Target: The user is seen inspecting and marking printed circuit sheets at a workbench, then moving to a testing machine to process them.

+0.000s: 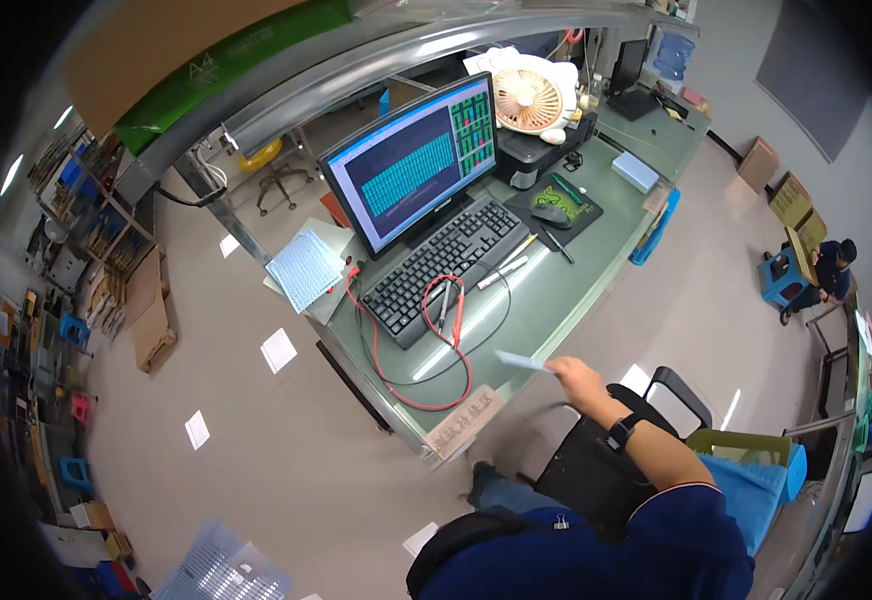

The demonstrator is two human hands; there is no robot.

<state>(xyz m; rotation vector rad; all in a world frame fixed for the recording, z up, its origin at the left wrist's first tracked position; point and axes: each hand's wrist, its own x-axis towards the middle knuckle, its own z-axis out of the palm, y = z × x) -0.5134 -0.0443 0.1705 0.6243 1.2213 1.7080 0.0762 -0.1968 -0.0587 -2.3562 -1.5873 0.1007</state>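
Jutting leftward from the grip, a thin pale-blue panel (523, 360) appears over the near edge of the desk (564, 288), its long axis pointing toward the red probe (458, 324). The right hand (580, 385) pinches the panel's right end; the left hand is out of view.

It looks like an electronics workshop in here: test leads (458, 328) lie on the bench (563, 296), the monitor (406, 168) shows what resembles a circuit-board layout, and loaded shelves (74, 215) line one side.
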